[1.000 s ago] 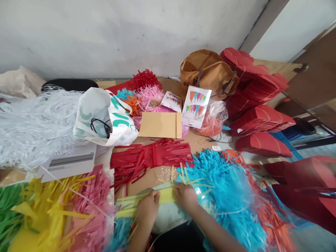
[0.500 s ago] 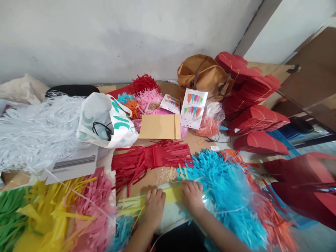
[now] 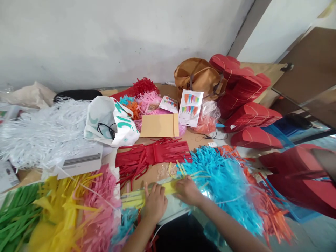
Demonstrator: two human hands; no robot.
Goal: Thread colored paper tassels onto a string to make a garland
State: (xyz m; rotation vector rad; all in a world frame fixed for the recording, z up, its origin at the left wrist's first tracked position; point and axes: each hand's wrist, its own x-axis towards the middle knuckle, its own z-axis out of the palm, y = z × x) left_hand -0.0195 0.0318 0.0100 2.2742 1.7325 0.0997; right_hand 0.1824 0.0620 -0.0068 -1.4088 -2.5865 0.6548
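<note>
A yellow fringed tissue-paper tassel (image 3: 170, 187) lies flat at the table's front edge, its cut strips spreading to both sides. My left hand (image 3: 156, 202) rests on its left part, fingers stretched out and one slightly raised. On the right part, my right hand (image 3: 188, 190) has its fingers curled and pressed together on the paper; the fingertips are partly hidden. Just beyond is a red fringed tassel (image 3: 154, 154) with a plain middle band. Small clear pieces (image 3: 166, 171) lie between the two. A heap of blue fringe (image 3: 223, 175) sits beside my right hand.
Green (image 3: 19, 210), yellow (image 3: 59, 210) and pink fringe (image 3: 101, 199) lie at left, below white shredded strips (image 3: 47, 129). Behind are a white bag (image 3: 105, 120), a brown envelope (image 3: 159, 125), bunting packs (image 3: 190, 107) and a brown bag (image 3: 198, 75). Red bundles (image 3: 256, 117) stand at right.
My right hand has turned and curled in over the yellow paper, shifting slightly left. My left hand has lifted a finger and stays near the same place. The camera view has shifted slightly.
</note>
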